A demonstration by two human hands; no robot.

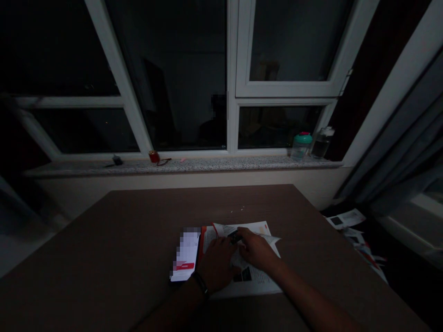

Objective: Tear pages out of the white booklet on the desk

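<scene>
A printed paper sheet, with text and dark pictures, lies among other pages on the brown table in the head view. My left hand, wearing a dark wristband, rests on the pages with its fingers stretched forward. From the right, my right hand has its fingers curled on a partly lifted page and seems to pinch it. The dim light hides the exact fingertip contact. Left of the pages, close to my left hand, lies a phone with its screen lit.
Beyond the table, a speckled stone windowsill holds a small red container, a teal-lidded shaker bottle and a clear bottle. Loose papers lie below the table's right edge. Small white scraps are on the tabletop.
</scene>
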